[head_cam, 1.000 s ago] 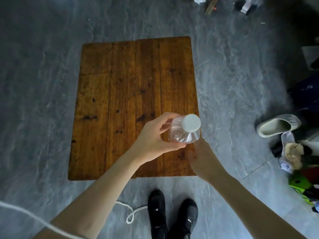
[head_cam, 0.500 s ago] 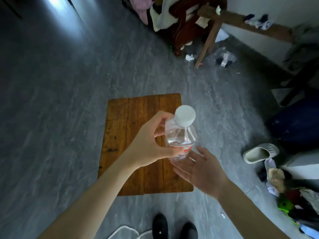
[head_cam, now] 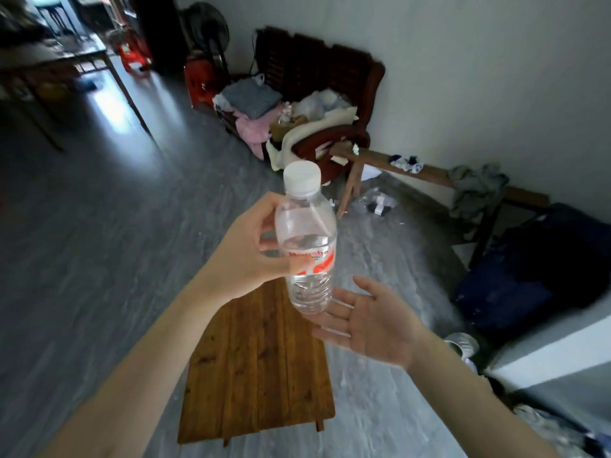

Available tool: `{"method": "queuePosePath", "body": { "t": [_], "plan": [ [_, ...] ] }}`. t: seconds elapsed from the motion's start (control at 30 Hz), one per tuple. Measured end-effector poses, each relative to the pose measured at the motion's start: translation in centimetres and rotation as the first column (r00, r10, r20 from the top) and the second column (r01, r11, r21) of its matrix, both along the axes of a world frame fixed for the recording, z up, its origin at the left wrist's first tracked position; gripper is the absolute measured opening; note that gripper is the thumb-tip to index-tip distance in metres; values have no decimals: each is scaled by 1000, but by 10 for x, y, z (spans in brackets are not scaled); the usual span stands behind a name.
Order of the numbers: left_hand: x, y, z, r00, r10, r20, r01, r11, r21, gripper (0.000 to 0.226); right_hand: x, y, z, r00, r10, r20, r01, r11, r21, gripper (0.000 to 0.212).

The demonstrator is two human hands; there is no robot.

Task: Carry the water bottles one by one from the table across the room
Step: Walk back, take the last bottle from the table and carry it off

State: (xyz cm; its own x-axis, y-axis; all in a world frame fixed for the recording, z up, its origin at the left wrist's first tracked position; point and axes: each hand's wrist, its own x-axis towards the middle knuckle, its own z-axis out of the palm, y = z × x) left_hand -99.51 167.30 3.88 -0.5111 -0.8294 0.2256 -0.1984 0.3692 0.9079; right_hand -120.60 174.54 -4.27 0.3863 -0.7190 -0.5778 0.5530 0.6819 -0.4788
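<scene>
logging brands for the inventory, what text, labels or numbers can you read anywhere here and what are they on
Water bottle label: red and white with a line of lettering, too blurred to read.
White cap: no print visible.
Wooden table, wall and the clutter by the chair: no readable words, numbers or signs.

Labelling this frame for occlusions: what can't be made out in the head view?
- Water bottle base: whether it touches the right hand palm, unclear.
- Left hand fingers: behind the bottle.
- Label print: blurred.
- Wooden table: far end covered by hand and bottle.
- Far table: blurred, cut off by the left edge.
</scene>
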Motion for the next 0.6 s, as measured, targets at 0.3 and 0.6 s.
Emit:
{"method": "queuePosePath", "body": {
  "t": [0.3,0.6],
  "plan": [
    [-20,15,53,999,-1,52,7,993,-116,58,-13,13,46,1000,2,1,-2,997,-81,61],
    [-20,19,62,992,40,123,-25,992,-123,56,-7,16,55,999,41,0,-41,996,-85,62]
  ]
}}
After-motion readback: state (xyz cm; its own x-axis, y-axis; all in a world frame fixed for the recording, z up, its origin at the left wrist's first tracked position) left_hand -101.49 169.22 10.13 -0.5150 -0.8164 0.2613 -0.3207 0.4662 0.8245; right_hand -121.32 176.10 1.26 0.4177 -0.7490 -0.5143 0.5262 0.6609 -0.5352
